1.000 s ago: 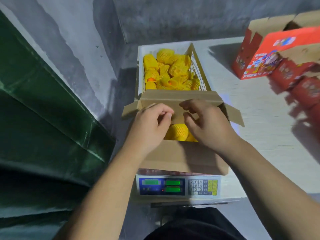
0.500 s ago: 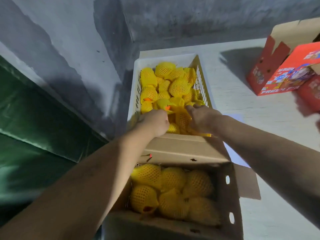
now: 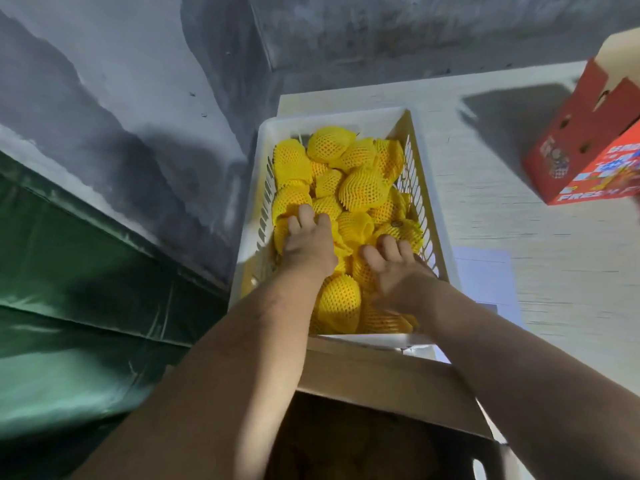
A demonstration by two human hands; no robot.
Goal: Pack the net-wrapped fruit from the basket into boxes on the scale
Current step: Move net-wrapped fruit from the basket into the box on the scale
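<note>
We reach into basket (image 3: 434, 216), frame centre: left hand (image 3: 306, 245), right hand (image 3: 398, 271) each curl on net-wrapped fruit (image 3: 362, 188); lift gently, keep nets on.

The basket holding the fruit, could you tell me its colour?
White basket, seen in the head view.
</note>
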